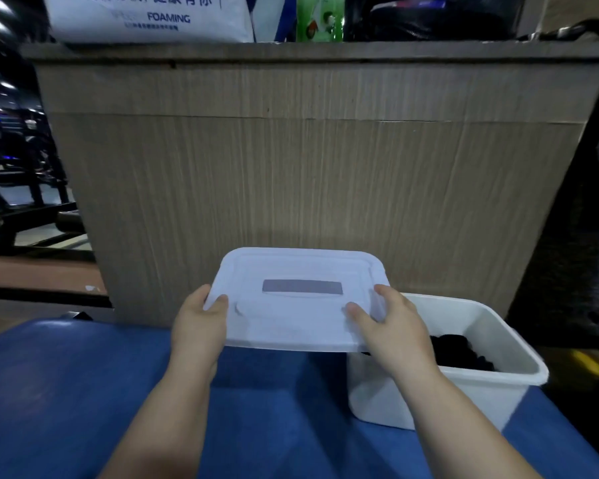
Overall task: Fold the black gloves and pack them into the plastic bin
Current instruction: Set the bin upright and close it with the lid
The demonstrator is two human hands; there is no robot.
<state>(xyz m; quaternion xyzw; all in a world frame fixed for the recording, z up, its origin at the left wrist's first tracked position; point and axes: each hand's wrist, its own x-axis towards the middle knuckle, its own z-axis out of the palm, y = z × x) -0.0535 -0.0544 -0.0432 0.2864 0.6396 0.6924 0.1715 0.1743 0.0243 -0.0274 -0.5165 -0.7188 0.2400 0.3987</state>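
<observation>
A white plastic bin (498, 388) stands on the blue surface at the lower right. Black gloves (459, 354) lie inside it, partly hidden by my right hand. I hold the bin's white lid (298, 299) in the air, left of the bin and over the blue surface, with a grey slot in its middle. My left hand (199, 323) grips the lid's left edge, thumb on top. My right hand (391, 330) grips the lid's right near corner, thumb on top.
The blue padded surface (66, 402) spreads under my arms. Behind it rises a tall cardboard box (308, 167). On top of the box sit a white bag printed FOAMING (153, 19), a green packet (320, 19) and a black bag (429, 19). Dark metal frames (21, 188) stand far left.
</observation>
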